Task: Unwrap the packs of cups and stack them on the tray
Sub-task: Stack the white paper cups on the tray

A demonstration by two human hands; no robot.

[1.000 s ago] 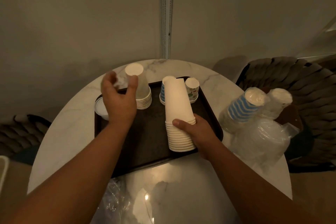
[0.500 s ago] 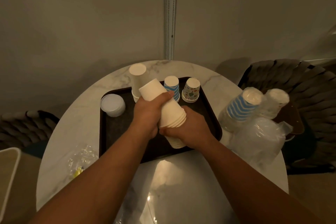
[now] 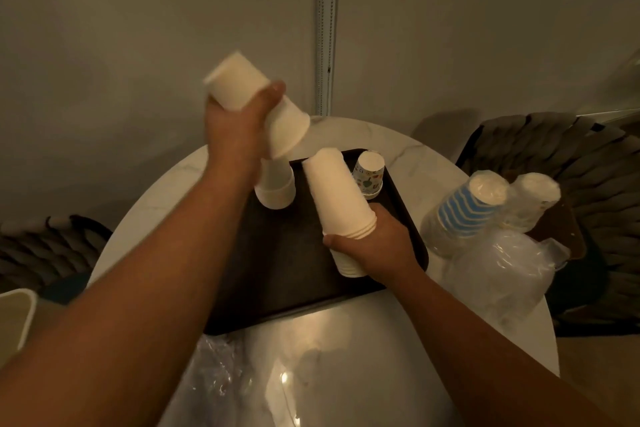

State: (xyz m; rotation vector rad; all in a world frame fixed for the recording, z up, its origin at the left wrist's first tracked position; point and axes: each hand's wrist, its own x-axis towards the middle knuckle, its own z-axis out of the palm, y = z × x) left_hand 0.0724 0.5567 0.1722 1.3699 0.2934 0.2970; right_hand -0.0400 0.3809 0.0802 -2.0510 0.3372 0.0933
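Marble table (image 3: 408, 156), round, against plain wall; dark tray (image 3: 287, 274) at centre. Left hand (image 3: 239, 128) grips white cups (image 3: 256, 104) aloft; right hand (image 3: 377, 246) holds cup stack (image 3: 337, 198) over tray. Wrapped packs (image 3: 464, 208) at right.

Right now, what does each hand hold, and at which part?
Left hand: a short stack of plain white paper cups, grip around its middle. Right hand: a taller white cup stack, grip near its rims.

head view | looks forward and down, close over round table (image 3: 346, 357) (wide-angle)
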